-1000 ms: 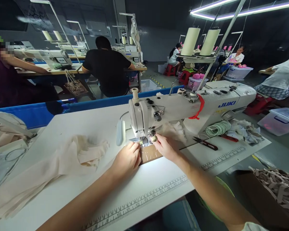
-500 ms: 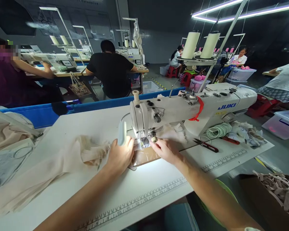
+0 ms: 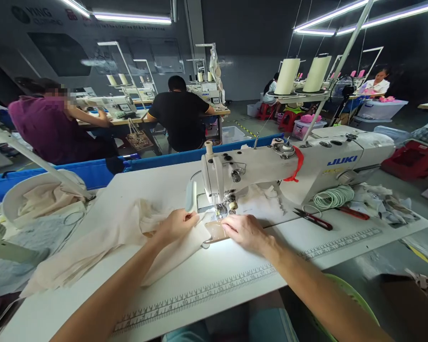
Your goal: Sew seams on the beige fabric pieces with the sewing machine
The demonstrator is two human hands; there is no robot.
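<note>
Cream cloth has slid rightward, left hand grip pinching it; right hand rests flat, open; needle unclear.

On the table, fabric lies left of the sewing machine, with the left hand gripping it. The right hand rests flat just before the machine's needle end. Before its right part lie scissors and a coiled cord; thread cones stand behind.

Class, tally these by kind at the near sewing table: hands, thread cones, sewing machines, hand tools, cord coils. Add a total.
Hands: 2 (left hand gripping cloth, right hand flat)
Thread cones: 2
Sewing machine: 1
Hand tools: 2 (black snips, red tool)
Cord coil: 1
Total: 8
</note>
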